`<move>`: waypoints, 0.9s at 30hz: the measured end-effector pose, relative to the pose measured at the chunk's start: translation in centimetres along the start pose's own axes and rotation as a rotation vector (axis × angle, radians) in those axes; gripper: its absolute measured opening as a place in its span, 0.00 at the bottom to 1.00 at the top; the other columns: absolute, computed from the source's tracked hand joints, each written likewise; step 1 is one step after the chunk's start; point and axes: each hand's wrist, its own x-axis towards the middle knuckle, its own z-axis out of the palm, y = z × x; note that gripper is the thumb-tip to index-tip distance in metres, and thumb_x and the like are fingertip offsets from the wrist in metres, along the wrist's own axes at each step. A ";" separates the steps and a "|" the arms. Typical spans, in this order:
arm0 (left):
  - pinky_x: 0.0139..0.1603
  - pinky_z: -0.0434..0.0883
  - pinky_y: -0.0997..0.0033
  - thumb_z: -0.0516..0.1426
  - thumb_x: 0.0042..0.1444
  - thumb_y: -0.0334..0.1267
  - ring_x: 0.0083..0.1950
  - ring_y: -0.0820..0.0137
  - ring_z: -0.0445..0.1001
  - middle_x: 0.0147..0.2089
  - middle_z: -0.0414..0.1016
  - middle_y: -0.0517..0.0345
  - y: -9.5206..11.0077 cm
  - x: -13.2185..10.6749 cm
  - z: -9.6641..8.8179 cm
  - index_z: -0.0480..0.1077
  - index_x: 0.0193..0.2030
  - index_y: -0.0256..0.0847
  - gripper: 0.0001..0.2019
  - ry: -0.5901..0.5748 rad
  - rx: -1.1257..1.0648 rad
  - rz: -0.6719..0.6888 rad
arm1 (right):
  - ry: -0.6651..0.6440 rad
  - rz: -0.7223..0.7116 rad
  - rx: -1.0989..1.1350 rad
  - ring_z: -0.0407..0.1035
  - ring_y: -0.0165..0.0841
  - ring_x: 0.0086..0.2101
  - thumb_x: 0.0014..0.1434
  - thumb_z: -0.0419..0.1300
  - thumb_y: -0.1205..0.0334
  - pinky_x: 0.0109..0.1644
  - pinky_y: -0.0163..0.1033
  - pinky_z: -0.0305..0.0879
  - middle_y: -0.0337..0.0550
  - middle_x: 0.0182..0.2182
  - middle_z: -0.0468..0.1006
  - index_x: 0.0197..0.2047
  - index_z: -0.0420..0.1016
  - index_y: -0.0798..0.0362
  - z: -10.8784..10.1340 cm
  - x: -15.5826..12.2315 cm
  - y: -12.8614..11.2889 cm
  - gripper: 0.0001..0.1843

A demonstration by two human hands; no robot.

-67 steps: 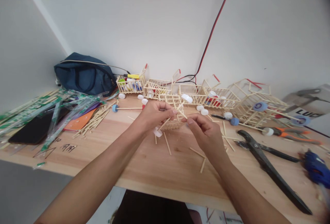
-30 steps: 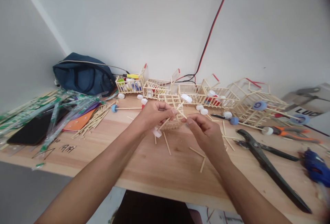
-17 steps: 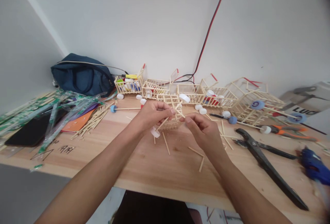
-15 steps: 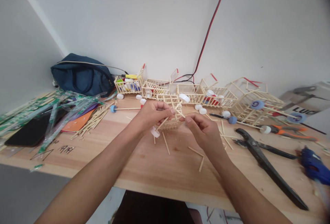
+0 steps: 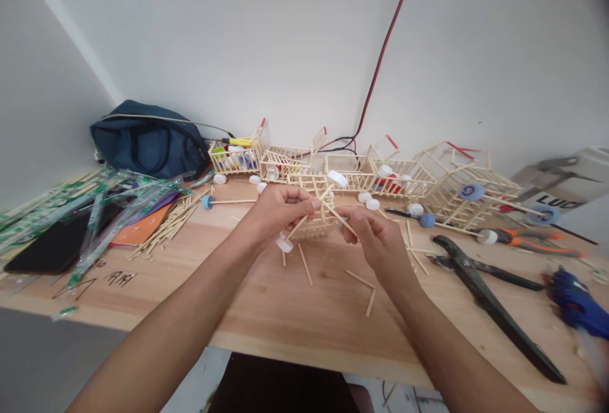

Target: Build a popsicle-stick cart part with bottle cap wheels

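My left hand (image 5: 288, 210) is closed in a pinch on a thin wooden stick (image 5: 295, 228), which slants up to the right. A white bottle cap (image 5: 284, 243) shows near its lower end, and another white cap (image 5: 337, 178) near its upper end. My right hand (image 5: 368, 232) pinches a second wooden stick (image 5: 340, 215), whose far end crosses the first near my left fingertips. Right behind my hands stands a small stick-built cart frame (image 5: 311, 229), partly hidden by them.
Stick-built carts (image 5: 349, 172) line the wall. Loose sticks (image 5: 305, 264) lie in front. To the right are black-handled pliers (image 5: 495, 305), orange-handled pliers (image 5: 533, 242) and a blue glue gun (image 5: 578, 302). A phone (image 5: 45, 248), wrappers, a stick pile (image 5: 169, 226) and a blue bag (image 5: 150, 140) are left.
My right fingers have shifted slightly right and down along the second stick, so more of it shows between my hands. My left hand keeps its pinch. The view has shifted slightly.
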 end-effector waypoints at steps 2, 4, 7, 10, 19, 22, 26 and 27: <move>0.18 0.55 0.81 0.63 0.48 0.45 0.19 0.82 0.58 0.23 0.70 0.62 0.0 0.0 0.0 0.73 0.28 0.34 0.13 0.011 0.000 0.000 | 0.000 0.005 0.030 0.61 0.30 0.24 0.65 0.49 0.45 0.32 0.36 0.57 0.36 0.20 0.65 0.42 0.78 0.54 0.0 0.0 0.0 0.24; 0.18 0.55 0.81 0.63 0.48 0.45 0.19 0.82 0.58 0.23 0.70 0.61 0.0 -0.1 0.0 0.73 0.28 0.34 0.13 0.014 -0.005 0.000 | -0.002 0.023 0.039 0.61 0.30 0.24 0.64 0.49 0.44 0.31 0.36 0.57 0.36 0.20 0.65 0.42 0.78 0.54 0.0 0.0 0.2 0.24; 0.18 0.55 0.81 0.63 0.48 0.45 0.19 0.82 0.58 0.23 0.70 0.62 0.0 -0.1 -0.1 0.73 0.28 0.34 0.13 0.008 -0.012 0.002 | -0.018 0.055 0.030 0.61 0.29 0.24 0.62 0.53 0.46 0.29 0.35 0.56 0.36 0.21 0.67 0.39 0.78 0.53 0.2 0.2 0.5 0.21; 0.18 0.56 0.81 0.63 0.48 0.44 0.19 0.82 0.59 0.22 0.69 0.62 0.0 -0.1 0.0 0.72 0.27 0.34 0.13 0.003 -0.011 -0.003 | -0.033 0.032 0.002 0.64 0.30 0.28 0.61 0.56 0.50 0.31 0.35 0.58 0.39 0.27 0.73 0.40 0.77 0.53 0.2 0.3 0.6 0.16; 0.19 0.55 0.81 0.63 0.47 0.44 0.19 0.82 0.59 0.22 0.70 0.62 0.0 -0.1 0.1 0.72 0.27 0.34 0.12 0.003 -0.007 -0.017 | 0.005 -0.048 -0.108 0.68 0.33 0.34 0.62 0.54 0.56 0.35 0.36 0.60 0.41 0.30 0.77 0.35 0.77 0.52 -0.2 0.3 0.2 0.13; 0.19 0.55 0.81 0.63 0.47 0.44 0.19 0.82 0.59 0.23 0.71 0.62 0.0 -0.1 0.1 0.73 0.28 0.35 0.12 0.001 -0.005 -0.011 | 0.003 -0.054 -0.105 0.68 0.33 0.32 0.62 0.54 0.55 0.35 0.36 0.61 0.41 0.31 0.78 0.36 0.77 0.52 -0.2 0.2 0.1 0.13; 0.19 0.55 0.80 0.64 0.47 0.45 0.19 0.82 0.58 0.22 0.71 0.62 0.1 -0.1 0.1 0.73 0.27 0.35 0.13 0.002 -0.014 -0.017 | 0.001 -0.063 -0.118 0.67 0.33 0.32 0.62 0.54 0.55 0.35 0.37 0.60 0.41 0.29 0.76 0.36 0.77 0.52 -0.2 0.2 0.0 0.13; 0.19 0.55 0.80 0.64 0.46 0.45 0.19 0.82 0.58 0.22 0.70 0.62 0.1 -0.2 0.1 0.73 0.27 0.35 0.13 0.000 -0.020 -0.017 | 0.003 -0.062 -0.118 0.67 0.33 0.32 0.62 0.54 0.55 0.35 0.37 0.60 0.41 0.29 0.76 0.36 0.77 0.52 -0.2 0.2 -0.1 0.13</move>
